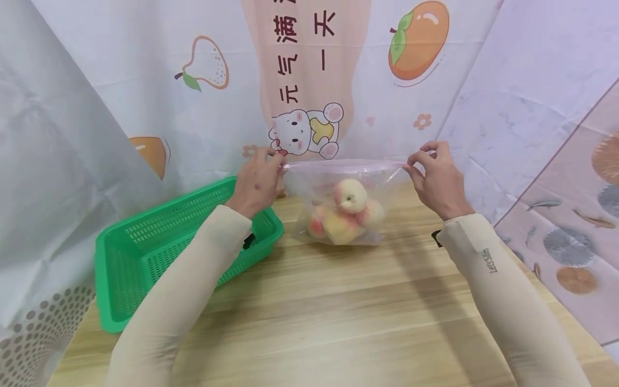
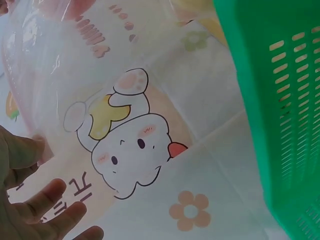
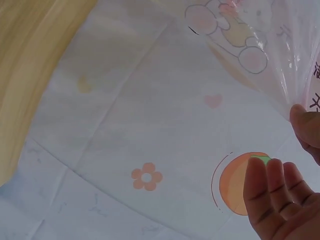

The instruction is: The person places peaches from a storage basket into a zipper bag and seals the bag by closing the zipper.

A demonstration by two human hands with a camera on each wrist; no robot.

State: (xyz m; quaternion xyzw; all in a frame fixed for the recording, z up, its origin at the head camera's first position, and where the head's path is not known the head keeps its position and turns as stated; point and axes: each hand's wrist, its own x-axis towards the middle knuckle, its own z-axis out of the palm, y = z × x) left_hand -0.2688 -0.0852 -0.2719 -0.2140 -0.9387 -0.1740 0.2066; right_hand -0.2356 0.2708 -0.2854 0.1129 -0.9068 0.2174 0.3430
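Observation:
A clear plastic zip bag (image 1: pixel 309 188) with a pink top edge holds several peaches (image 1: pixel 351 195), pale yellow with red blush. My left hand (image 1: pixel 257 181) pinches the bag's top left corner, and my right hand (image 1: pixel 439 180) pinches the top right corner. Between them the top edge is stretched nearly straight. The peaches bunch at the bag's bottom, low over the table. In the left wrist view the thumb of the left hand (image 2: pixel 30 185) lies at the pink edge. The right wrist view has the right hand (image 3: pixel 287 200) with its other fingers off the film.
A green plastic basket (image 1: pixel 191 196) with slotted walls stands at the left of the wooden table (image 1: pixel 338 312), partly behind the left forearm. A white printed curtain (image 1: pixel 217 118) hangs right behind the table, and another patterned cloth (image 1: pixel 570 215) hangs at the right.

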